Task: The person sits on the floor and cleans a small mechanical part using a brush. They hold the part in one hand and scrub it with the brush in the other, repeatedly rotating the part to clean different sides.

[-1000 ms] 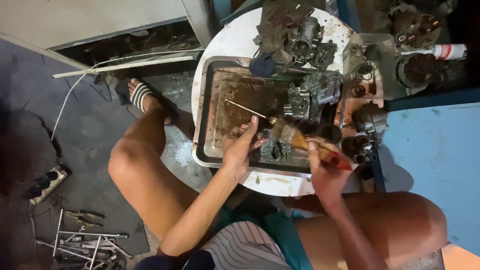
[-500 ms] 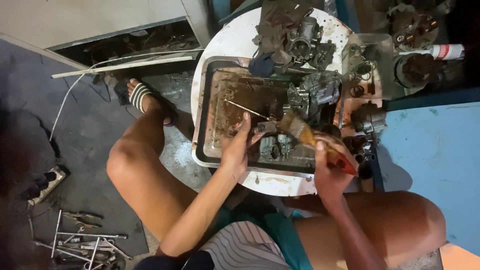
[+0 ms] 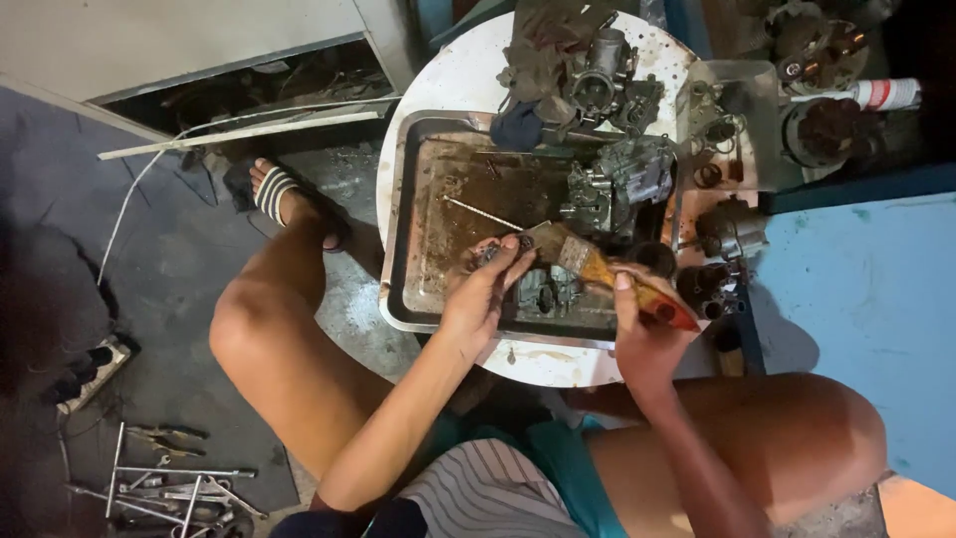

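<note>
Small part [image 3: 501,249] pinched in left hand [image 3: 478,299]; paintbrush [image 3: 607,274] clamped in right hand [image 3: 642,334], bristles slanting up-left toward it.

Single head view; looks steeply down, close over metal tray [image 3: 398,249], knees, floor.

Small dark part [image 3: 498,249] pinched in left hand [image 3: 483,294]: too small and grimy to identify, mostly covered by fingertips. Brush [image 3: 597,269] handle partly hidden inside right hand [image 3: 642,334]. Metal part [image 3: 543,289] in tray [image 3: 398,239] partly concealed behind both hands. Far engine pieces [image 3: 817,30] cut off by top edge. Hand tools [image 3: 169,483] at near left too dim to tell apart, clipped by bottom edge.
</note>
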